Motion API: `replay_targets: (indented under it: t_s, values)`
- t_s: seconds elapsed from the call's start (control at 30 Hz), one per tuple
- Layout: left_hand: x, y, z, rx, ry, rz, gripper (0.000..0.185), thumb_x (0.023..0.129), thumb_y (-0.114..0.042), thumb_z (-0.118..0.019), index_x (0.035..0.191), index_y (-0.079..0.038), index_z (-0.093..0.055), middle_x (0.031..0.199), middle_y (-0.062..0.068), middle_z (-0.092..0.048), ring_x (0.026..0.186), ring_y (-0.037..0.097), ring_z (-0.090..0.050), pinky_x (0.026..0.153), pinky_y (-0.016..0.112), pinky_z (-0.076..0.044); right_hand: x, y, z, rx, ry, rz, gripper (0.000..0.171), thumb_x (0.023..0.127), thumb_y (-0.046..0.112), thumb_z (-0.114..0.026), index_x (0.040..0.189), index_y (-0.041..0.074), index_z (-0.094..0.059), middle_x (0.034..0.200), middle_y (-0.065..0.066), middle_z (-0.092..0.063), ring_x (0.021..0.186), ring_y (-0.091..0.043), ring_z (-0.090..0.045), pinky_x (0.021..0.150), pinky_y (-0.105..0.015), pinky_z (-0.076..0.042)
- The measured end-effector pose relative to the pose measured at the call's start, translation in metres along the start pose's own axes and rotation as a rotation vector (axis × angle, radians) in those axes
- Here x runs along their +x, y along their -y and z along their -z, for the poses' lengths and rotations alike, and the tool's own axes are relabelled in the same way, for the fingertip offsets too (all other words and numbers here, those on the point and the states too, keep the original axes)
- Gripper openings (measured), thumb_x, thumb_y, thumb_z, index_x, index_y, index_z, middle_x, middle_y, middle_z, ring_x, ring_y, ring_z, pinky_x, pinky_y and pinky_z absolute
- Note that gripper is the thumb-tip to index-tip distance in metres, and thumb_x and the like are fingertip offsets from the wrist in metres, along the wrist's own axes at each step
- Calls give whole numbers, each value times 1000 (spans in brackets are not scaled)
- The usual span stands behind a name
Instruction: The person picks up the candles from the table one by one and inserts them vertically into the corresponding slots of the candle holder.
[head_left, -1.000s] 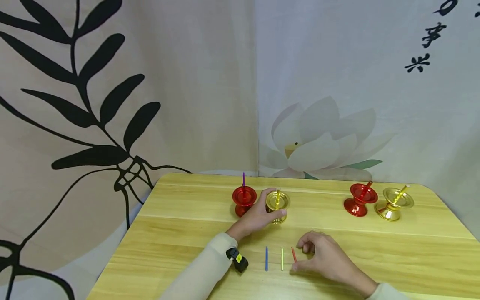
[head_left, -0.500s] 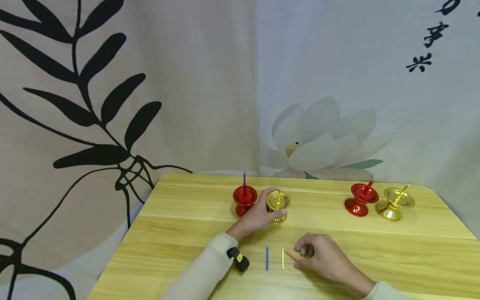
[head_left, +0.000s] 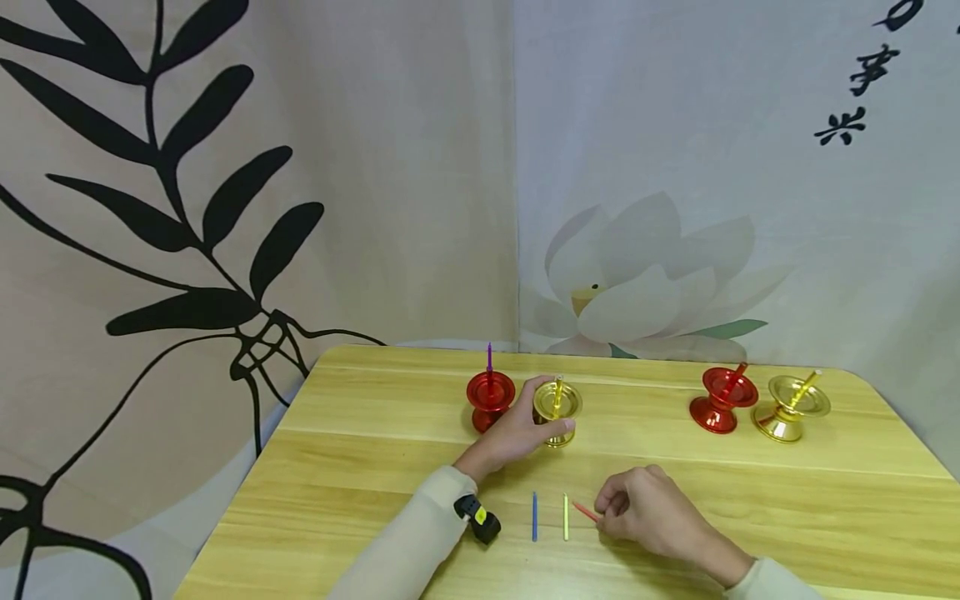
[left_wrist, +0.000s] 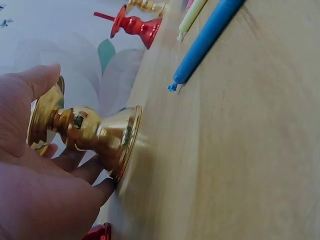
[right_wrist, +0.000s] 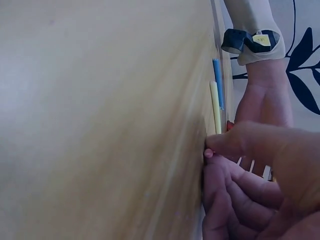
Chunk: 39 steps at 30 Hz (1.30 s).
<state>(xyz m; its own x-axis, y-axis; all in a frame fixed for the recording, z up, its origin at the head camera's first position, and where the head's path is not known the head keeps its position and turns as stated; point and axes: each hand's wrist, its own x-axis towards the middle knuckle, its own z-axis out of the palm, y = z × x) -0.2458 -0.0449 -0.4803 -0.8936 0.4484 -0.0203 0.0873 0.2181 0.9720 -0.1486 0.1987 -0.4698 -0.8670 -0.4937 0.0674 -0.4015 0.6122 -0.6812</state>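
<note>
Head view: The left hand (head_left: 516, 435) grasps the left gold holder (head_left: 574, 403), thumb across its near side and the fingers at its left and far sides. The holder stands upright on the table (head_left: 300, 500); a yellow stem (head_left: 557, 398) with a pale tip rises in its dish. The right hand (head_left: 651, 517) has thumb and forefinger closed on the right end of a red candle (head_left: 585, 511), which points left towards a pale yellow candle (head_left: 566, 517). A blue candle (head_left: 535, 517) lies further left. Just left of the grasped holder, the left red holder (head_left: 491, 408) carries an upright purple candle (head_left: 490, 357). At the far right, the right red holder (head_left: 714, 415) and the right gold holder (head_left: 780, 428) stand side by side, each with a slanting stem of its own colour.

Left wrist view: The thumb lies at the dish and the fingertips reach the flared foot; the grip spans the gold holder. The dish's contents cannot be seen from here.

Right wrist view: Thumb and forefinger meet in a narrow pinch on the red candle's small pinkish end. Beyond it lie the pale yellow and blue candles.
</note>
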Motion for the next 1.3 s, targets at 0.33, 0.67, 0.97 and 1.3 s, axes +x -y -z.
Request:
replay_targets:
  t_s: [0.33,0.67,0.97,1.3]
  values:
    - [-1,1,-1,-38,-3,-8,78,105,-27,-79,167,-19,-32,154,17,-56,148,32,-52,125,53,-38,13,0,2,3,-41,48,21,73,-3,-79,78,17,-77,69,18,-66,64,2,-59,59,-23,-53]
    - [0,2,0,-96,10,-10,77,106,-24,-78,167,-17,-31,153,18,-56,146,30,-54,124,49,-40,35,2,6,91,-107,15,16,77,-2,-77,79,14,-75,71,14,-67,66,-3,-62,62,-25,-56]
    - [1,1,-1,-112,14,-26,73,107,-19,-77,165,-15,-33,151,15,-56,143,28,-56,122,46,-43,58,12,14,168,-227,-15,12,81,-2,-79,85,8,-78,77,7,-71,72,-8,-65,66,-25,-56]
    - [3,-1,0,-149,45,-26,74,108,-21,-75,167,-17,-30,154,16,-55,147,30,-53,120,44,-46,83,18,29,189,-326,1,8,90,0,-81,90,9,-79,84,2,-74,78,-15,-70,71,-26,-58]
